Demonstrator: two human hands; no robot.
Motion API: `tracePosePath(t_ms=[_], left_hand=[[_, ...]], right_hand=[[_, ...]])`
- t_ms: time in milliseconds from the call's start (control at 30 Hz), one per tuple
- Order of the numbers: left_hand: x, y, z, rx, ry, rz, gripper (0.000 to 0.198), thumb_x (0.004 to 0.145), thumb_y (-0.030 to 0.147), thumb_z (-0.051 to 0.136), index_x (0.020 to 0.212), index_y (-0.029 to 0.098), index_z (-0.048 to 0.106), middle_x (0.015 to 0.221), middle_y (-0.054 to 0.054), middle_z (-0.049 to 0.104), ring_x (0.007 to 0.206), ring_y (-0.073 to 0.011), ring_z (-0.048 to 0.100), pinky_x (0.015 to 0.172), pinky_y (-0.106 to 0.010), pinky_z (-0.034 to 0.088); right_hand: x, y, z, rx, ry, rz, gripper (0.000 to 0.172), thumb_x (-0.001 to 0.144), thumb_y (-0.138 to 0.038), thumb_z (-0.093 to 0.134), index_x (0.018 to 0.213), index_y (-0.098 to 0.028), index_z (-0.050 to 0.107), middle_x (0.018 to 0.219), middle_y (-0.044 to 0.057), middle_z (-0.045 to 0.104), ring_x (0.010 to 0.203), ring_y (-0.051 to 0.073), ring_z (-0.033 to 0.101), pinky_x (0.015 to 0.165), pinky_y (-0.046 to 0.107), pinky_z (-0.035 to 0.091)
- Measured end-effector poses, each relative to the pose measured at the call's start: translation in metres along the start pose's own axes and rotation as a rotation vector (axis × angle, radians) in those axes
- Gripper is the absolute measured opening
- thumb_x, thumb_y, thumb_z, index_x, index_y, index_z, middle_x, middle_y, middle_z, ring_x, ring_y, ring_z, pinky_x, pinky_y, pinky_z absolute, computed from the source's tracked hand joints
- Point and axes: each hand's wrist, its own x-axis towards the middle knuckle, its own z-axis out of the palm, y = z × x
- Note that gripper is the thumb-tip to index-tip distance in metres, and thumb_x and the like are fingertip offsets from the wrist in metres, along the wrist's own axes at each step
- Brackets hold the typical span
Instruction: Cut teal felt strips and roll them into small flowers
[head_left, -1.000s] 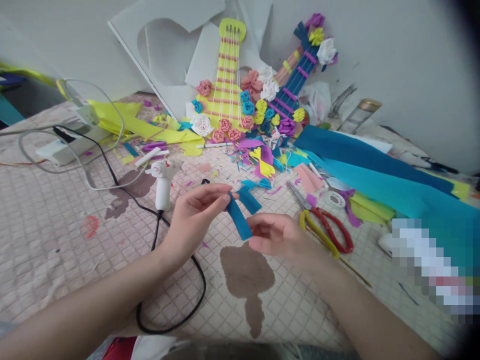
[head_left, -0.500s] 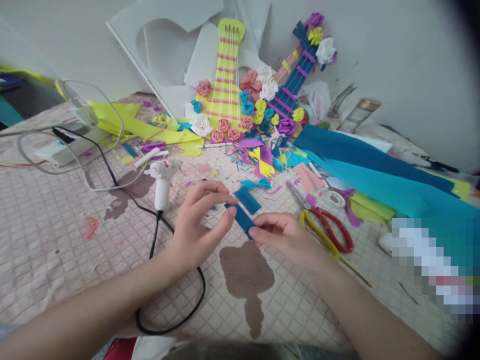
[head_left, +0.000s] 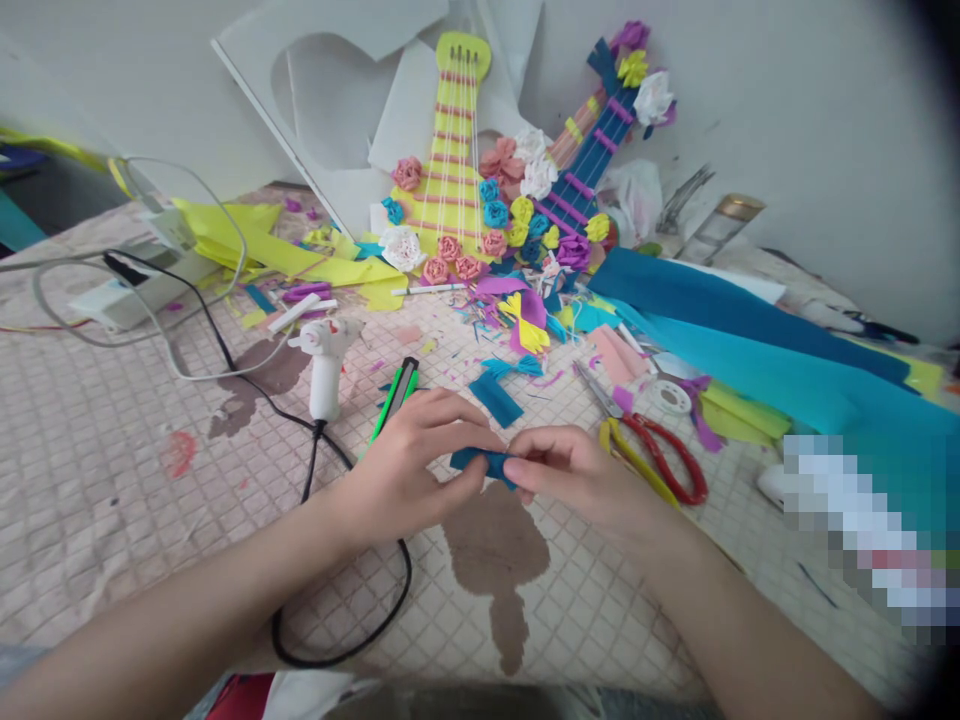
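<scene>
A small strip of dark blue crepe paper [head_left: 466,459] is pinched between both hands above the table. My left hand [head_left: 420,455] is closed with thumb and fingers on the strip's middle, and its left end sticks out past the thumb. At the other end, my right hand [head_left: 559,468] grips the strip between thumb and index finger. Just beyond them lies another blue paper piece [head_left: 496,398]. A green box cutter [head_left: 395,395] rests behind my left hand, its near end hidden by the hand.
To the left stands a white glue gun [head_left: 325,370] with a looping black cord. Scissors [head_left: 664,455] with red and yellow handles lie right of my hand. Behind are a yellow paper guitar [head_left: 454,190] with paper flowers, a blue guitar [head_left: 592,165] and long blue paper sheets [head_left: 750,310].
My left hand has moved right and closer to my right hand. The strip, earlier stretched flat at a slant, is now bunched or twisted between them. The box cutter has come into view.
</scene>
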Motion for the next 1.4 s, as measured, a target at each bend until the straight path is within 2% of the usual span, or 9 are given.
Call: tracePosePath(t_ms=[167, 300, 467, 567, 700, 833, 1000, 1133, 1400], left_hand=[[-0.003, -0.001, 0.003, -0.050, 0.034, -0.183, 0.009, 0.081, 0.013, 0.057, 0.080, 0.013, 0.066, 0.074, -0.003, 0.068, 0.069, -0.0121, 0.061, 0.066, -0.024, 0.048], [-0.001, 0.003, 0.002, -0.086, -0.041, -0.380, 0.013, 0.080, 0.015, 0.056, 0.072, 0.014, 0.065, 0.066, 0.000, 0.066, 0.060, -0.0100, 0.058, 0.058, -0.021, 0.045], [0.000, 0.004, 0.005, -0.208, -0.156, -0.507, 0.017, 0.083, 0.024, 0.054, 0.074, 0.015, 0.066, 0.068, 0.000, 0.066, 0.060, -0.0105, 0.055, 0.054, -0.021, 0.043], [-0.001, 0.004, 0.007, -0.271, -0.165, -0.581, 0.024, 0.084, 0.028, 0.051, 0.068, 0.015, 0.063, 0.059, 0.001, 0.058, 0.054, -0.0099, 0.049, 0.048, -0.020, 0.038], [-0.002, 0.003, 0.006, -0.299, -0.118, -0.606, 0.024, 0.082, 0.027, 0.052, 0.063, 0.015, 0.060, 0.056, 0.002, 0.054, 0.053, -0.0097, 0.047, 0.048, -0.020, 0.037], [-0.002, 0.002, 0.007, -0.266, -0.178, -0.613, 0.022, 0.082, 0.028, 0.050, 0.071, 0.015, 0.064, 0.062, 0.000, 0.059, 0.057, -0.0107, 0.051, 0.051, -0.021, 0.039], [-0.004, 0.000, 0.012, 0.050, -0.337, -0.518, 0.021, 0.079, 0.019, 0.049, 0.064, 0.015, 0.063, 0.056, 0.001, 0.055, 0.053, -0.0108, 0.047, 0.053, -0.024, 0.036], [-0.005, 0.000, 0.015, 0.184, -0.359, -0.473, 0.020, 0.078, 0.020, 0.049, 0.063, 0.015, 0.060, 0.061, -0.002, 0.057, 0.058, -0.0141, 0.050, 0.057, -0.027, 0.037], [-0.005, -0.003, 0.015, -0.307, -0.236, -0.607, 0.023, 0.084, 0.028, 0.048, 0.072, 0.015, 0.062, 0.064, 0.001, 0.057, 0.059, -0.0107, 0.050, 0.052, -0.022, 0.039]], right_hand=[[0.000, 0.002, -0.001, -0.026, 0.062, -0.019, 0.022, 0.076, -0.038, 0.066, 0.074, -0.017, 0.060, 0.068, -0.002, 0.056, 0.064, 0.009, 0.051, 0.056, 0.021, 0.037], [0.000, 0.001, -0.003, -0.161, 0.103, -0.031, 0.025, 0.082, -0.036, 0.058, 0.068, -0.017, 0.054, 0.062, -0.004, 0.051, 0.061, 0.009, 0.048, 0.056, 0.022, 0.035], [0.000, 0.001, -0.003, -0.158, -0.018, 0.014, 0.022, 0.081, -0.034, 0.058, 0.067, -0.017, 0.054, 0.062, -0.003, 0.050, 0.060, 0.010, 0.047, 0.055, 0.023, 0.035], [0.001, 0.002, -0.002, -0.153, 0.051, -0.024, 0.022, 0.080, -0.036, 0.059, 0.069, -0.017, 0.056, 0.065, -0.002, 0.050, 0.062, 0.011, 0.047, 0.056, 0.024, 0.037], [0.003, 0.002, -0.002, -0.097, 0.119, -0.057, 0.020, 0.080, -0.035, 0.059, 0.070, -0.018, 0.057, 0.066, -0.002, 0.051, 0.064, 0.010, 0.049, 0.060, 0.024, 0.041], [0.003, 0.002, -0.005, -0.143, 0.052, -0.019, 0.024, 0.080, -0.038, 0.058, 0.067, -0.017, 0.056, 0.062, -0.003, 0.049, 0.060, 0.010, 0.047, 0.055, 0.023, 0.036], [0.009, 0.010, -0.007, -0.354, 0.100, 0.021, 0.020, 0.080, -0.034, 0.057, 0.072, -0.017, 0.063, 0.062, -0.002, 0.055, 0.056, 0.010, 0.047, 0.051, 0.024, 0.034], [0.014, 0.016, -0.005, -0.417, 0.140, -0.014, 0.017, 0.079, -0.029, 0.058, 0.072, -0.016, 0.066, 0.067, 0.000, 0.060, 0.062, 0.012, 0.051, 0.056, 0.025, 0.037], [0.009, 0.012, 0.001, -0.104, 0.141, -0.035, 0.023, 0.080, -0.038, 0.059, 0.069, -0.018, 0.060, 0.057, -0.004, 0.052, 0.051, 0.009, 0.047, 0.048, 0.022, 0.036]])
